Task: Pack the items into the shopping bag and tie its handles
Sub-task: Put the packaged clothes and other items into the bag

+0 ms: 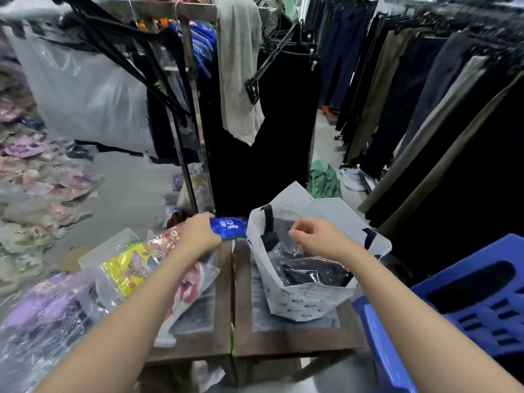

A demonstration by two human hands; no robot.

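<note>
Hands at the bag mouth

Head view: my left hand [200, 232] reaches forward, fingers wrapped round the blue packet [231, 227], just left of the white shopping bag [300, 303] standing open on the wooden table [283, 340]. My right hand [317, 236] hovers over its mouth, fingers curled down; can't tell if it's holding anything.

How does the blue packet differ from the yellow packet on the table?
The blue packet is gripped by the left hand beside the shopping bag. The yellow packet lies on the table. The blue packet is blue with white print, while the yellow packet is multicoloured and partly hidden behind the forearm. Both are glossy printed packs, not yet in the bag.
</note>
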